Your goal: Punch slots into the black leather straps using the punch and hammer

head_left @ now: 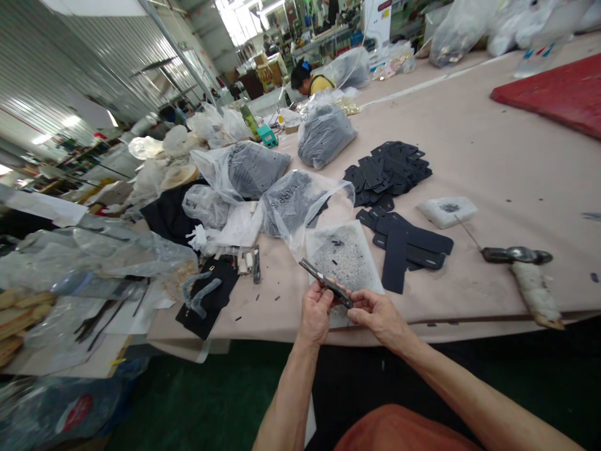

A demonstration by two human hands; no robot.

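Black bar (326, 283) held in both hands over the white slab

Dark and narrow, the bar is gripped between the left hand (315, 313) and the right hand (379, 316) at the near edge of the table (469, 150). It is slanted, its far-left end raised in view and its other end pinched by the right thumb and fingers. The left hand is closed around its middle, thumb on top. Contact between bar and slab cannot be judged.

The slab (347, 250), pale and heavily speckled, is seen beneath and beyond the bar. Small black bits (337, 242) are scattered on it. To its right, flat black strips (395, 260) are overlapped; behind these, a larger heap (387, 169) of dark pieces is spread.

Farther right, a white pad (447, 212) with a dark mark is noted. A hammer (516, 255) is laid near the table edge, its handle wrapped in pale material. A thin rod (468, 232) is seen between pad and hammer head.

Left of the slab, a clear bag (298, 200) with dark contents and lettering is observed, and small metal parts (256, 264) are placed beside a black piece (206, 307) topped by a grey strap (200, 294). A red board (558, 94) is located at far right. A person (312, 80) is seen beyond the table's far side, partly hidden by bags.
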